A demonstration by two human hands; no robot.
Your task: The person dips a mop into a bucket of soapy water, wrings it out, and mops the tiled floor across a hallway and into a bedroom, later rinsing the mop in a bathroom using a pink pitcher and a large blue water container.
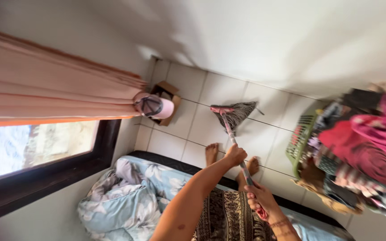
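I hold a mop by its long handle (237,148) with both hands. My left hand (235,155) grips the handle halfway down. My right hand (259,197) grips the red upper end near my body. The grey stringy mop head (238,113) rests on the white tiled floor (211,93) ahead of my bare feet (211,152). A patterned brown cloth (228,216) covers my legs.
A mattress with a pale blue floral sheet and rumpled blanket (123,198) lies on the floor at my left. A cardboard box (168,96) with a pink cap (154,107) stands in the corner. A green laundry basket (301,139) heaped with clothes sits at right. Pink curtain and window at left.
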